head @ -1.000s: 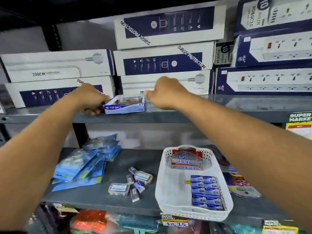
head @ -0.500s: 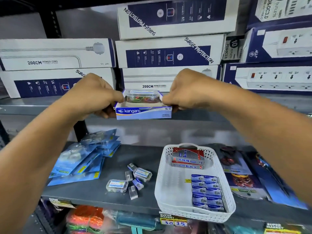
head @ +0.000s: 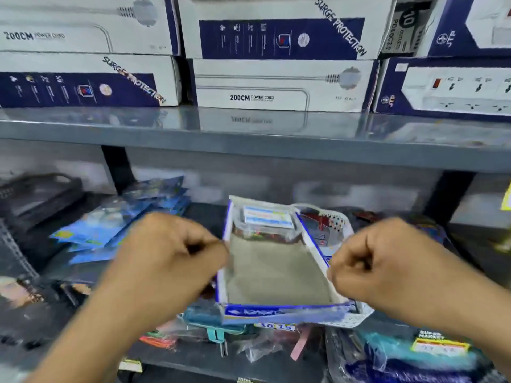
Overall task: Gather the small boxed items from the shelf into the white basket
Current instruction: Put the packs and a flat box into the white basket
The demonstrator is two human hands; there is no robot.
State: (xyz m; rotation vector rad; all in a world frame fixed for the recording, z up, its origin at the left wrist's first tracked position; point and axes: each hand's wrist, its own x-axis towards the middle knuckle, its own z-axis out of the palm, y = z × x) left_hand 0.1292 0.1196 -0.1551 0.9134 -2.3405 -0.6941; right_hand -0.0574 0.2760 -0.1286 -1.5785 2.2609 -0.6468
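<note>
A blue and white Kangaro carton tray [head: 276, 275] is held level over the white basket [head: 356, 317], which shows only as a rim at the tray's right and front. My left hand [head: 168, 261] grips the tray's left side and my right hand [head: 384, 261] grips its right side. A small clear plastic box [head: 266, 219] with coloured contents lies at the tray's far end; the rest of the tray floor is bare. A red boxed item [head: 318, 221] in the basket peeks past the tray. The frame is blurred.
Large white and navy power-strip boxes [head: 276, 84] line the upper grey shelf [head: 249, 139]. Blue blister packs [head: 116, 225] lie on the lower shelf at left, a dark basket [head: 41, 194] at far left. Bagged goods [head: 414, 352] fill the shelf below.
Both hands have carried the Kangaro tray down from the upper shelf's edge to just above the white basket on the lower shelf. The view has tilted down with it.
</note>
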